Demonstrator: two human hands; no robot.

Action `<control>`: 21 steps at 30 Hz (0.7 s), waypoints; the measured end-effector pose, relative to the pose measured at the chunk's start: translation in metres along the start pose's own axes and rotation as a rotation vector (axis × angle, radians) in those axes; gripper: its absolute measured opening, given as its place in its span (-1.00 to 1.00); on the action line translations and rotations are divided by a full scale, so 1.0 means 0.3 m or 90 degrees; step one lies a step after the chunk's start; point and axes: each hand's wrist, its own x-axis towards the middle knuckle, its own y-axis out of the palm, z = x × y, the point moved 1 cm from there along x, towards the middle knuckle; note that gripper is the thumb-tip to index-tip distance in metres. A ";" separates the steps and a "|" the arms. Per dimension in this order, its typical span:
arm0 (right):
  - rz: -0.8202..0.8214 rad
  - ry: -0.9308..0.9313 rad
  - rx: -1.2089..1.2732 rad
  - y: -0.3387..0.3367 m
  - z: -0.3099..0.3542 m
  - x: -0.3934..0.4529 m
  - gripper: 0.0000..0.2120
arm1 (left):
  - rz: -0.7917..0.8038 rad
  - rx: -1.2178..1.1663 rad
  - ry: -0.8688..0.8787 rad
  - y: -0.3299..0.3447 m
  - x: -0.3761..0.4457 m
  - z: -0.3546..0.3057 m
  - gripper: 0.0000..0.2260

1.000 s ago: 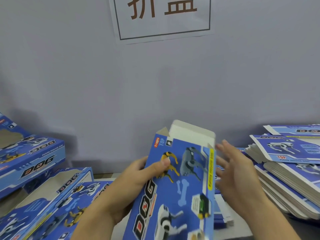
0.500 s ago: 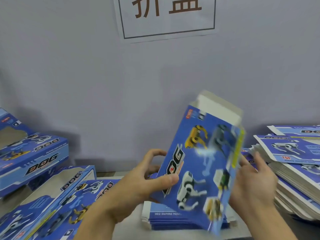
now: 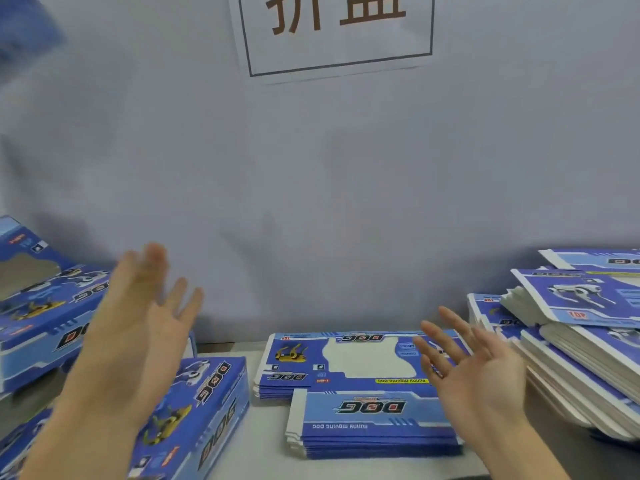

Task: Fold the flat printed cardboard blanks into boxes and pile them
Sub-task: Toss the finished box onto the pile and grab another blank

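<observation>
Both hands are hovering empty above the counter (image 3: pixel 266 431), palms turned inward toward each other. The left hand (image 3: pixel 145 327) is raised with its fingers straight and slightly spread, blurred at the tips, and it is hanging over a folded box (image 3: pixel 204 410) lying at the counter's left edge, without touching it. The right hand (image 3: pixel 481 375) is also spread open, fingers relaxed, just above the right end of a low stack of flat blanks (image 3: pixel 367 393) lying at the counter's middle, against the back edge. These blanks are thin glossy blue cardboard printed with "DOG" lettering and a robot dog; the top sheet is showing a white cut-out window and its layered edges are forming a neat striped side. More folded boxes (image 3: pixel 41 317), rectangular and windowed, are piling up at the far left. At the right edge a thicker, slumping heap of blanks (image 3: pixel 581 341) is fanning out, showing pale raw cardboard edges. Behind, a grey wall is carrying a white paper sign (image 3: pixel 336 32) with brown characters.
</observation>
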 end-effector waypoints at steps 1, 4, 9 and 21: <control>0.004 -0.001 -0.060 0.014 0.000 -0.006 -0.69 | -0.004 0.023 -0.036 0.001 -0.001 0.021 -0.37; 0.010 -0.025 -0.344 0.041 -0.013 -0.006 -0.82 | 0.057 0.280 -0.112 0.062 -0.023 0.115 -0.83; 0.206 -0.075 -0.842 0.048 -0.079 -0.017 -0.60 | 0.349 0.771 -0.163 0.118 -0.067 0.266 -0.53; 0.335 -0.013 -1.206 0.065 -0.110 -0.020 -0.49 | 0.548 1.034 -0.341 0.131 -0.119 0.402 -0.36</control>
